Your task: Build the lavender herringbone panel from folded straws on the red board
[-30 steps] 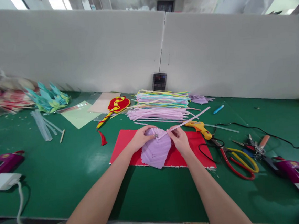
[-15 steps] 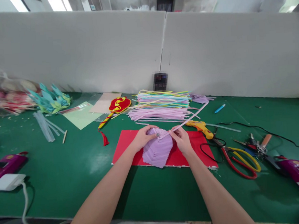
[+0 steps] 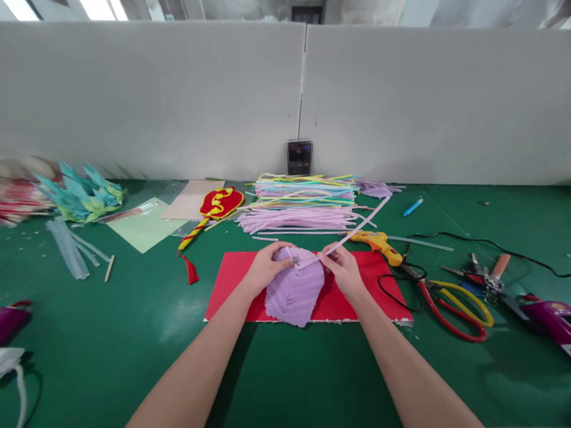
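While a green felt-covered worktable fills the lower two thirds of the frame, a flat red rectangular card sheet lies at its centre. On that sheet rests a lilac, leaf-shaped piece built of layered foam strips; it looks light, soft and easily creased, so the firmer top edge seems the best place to grip. The left hand lies curled over the upper left of the lilac piece, fingers pressed together on it. The right hand, just right of centre, pinches the near end of a long pale pink strip that slants toward the upper right; it appears thin, bendy and weightless, best held close to the end. Behind, a pile of pastel strips sits mid-frame. At right lie a yellow glue gun and red-and-yellow-handled scissors.
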The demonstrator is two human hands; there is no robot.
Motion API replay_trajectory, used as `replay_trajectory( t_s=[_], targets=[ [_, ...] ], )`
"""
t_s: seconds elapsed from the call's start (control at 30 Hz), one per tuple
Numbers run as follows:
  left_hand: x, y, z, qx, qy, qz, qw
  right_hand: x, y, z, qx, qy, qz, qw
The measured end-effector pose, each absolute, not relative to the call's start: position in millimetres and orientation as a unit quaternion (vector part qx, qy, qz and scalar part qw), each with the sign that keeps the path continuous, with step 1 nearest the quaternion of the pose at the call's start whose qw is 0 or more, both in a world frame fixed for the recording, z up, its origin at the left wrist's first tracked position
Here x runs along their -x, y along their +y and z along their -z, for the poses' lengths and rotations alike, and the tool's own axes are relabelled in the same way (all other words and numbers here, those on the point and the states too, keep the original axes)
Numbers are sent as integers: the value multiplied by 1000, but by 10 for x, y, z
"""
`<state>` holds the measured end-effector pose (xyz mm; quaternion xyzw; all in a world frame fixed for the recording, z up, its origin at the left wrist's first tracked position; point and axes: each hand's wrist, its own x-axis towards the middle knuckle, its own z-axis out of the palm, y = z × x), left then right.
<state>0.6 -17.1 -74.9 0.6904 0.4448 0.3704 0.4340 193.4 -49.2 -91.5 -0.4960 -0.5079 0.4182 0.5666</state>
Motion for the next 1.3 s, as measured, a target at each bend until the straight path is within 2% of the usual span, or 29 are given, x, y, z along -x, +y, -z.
replay_trajectory(
  t_s=[0.43,0.7,1.03,1.3],
  targets=[
    [-36,-195,752,-669,486,-383,411,-1919,-485,931,530,-483,-399,571],
    [-42,-183,778,-669,483,-394,405,-1893,-486,877,522,-536,-425,509],
    [-59,-214,788,-581,501,-414,489,-1893,-559,848,547,-519,-418,507],
    [-53,-217,778,-581,519,-413,472,-1863,-586,853,566,-533,-396,489]
  ],
)
